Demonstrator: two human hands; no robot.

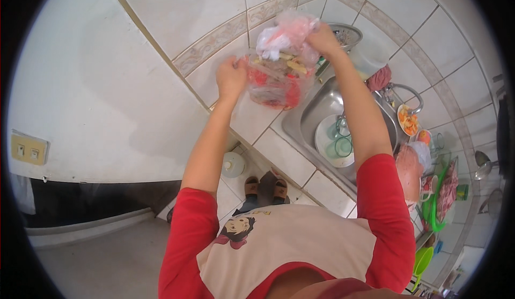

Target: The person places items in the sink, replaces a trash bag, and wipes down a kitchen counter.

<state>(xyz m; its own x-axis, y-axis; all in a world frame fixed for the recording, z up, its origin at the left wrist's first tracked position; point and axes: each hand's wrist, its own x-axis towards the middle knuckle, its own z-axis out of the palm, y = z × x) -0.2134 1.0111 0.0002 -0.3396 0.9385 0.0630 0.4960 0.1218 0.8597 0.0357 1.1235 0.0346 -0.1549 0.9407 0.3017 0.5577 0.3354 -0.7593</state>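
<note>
— Holding up a clear plastic bag [279,74] of food scraps, raised in front of the tiled wall [188,9], above the counter [284,157] just left of the steel sink [322,111].

— And the grips?

— Left hand [232,77] clenched on the bag's left edge; right hand [323,40] pinching the bunched top — both grasping the bag.

— Inside the sink?

— A round white plate [327,143] with green rings lying on it. Behind it, a metal colander [346,33] touching the wall.

— Further right?

— A dish of orange pieces [409,121] near the tap [407,92], then a green basket [437,208] with pinkish meat — crowded there, hard to sort out.

— Below?

— Sandalled feet [266,188] on the floor, beside a small white lid [233,165].
</note>
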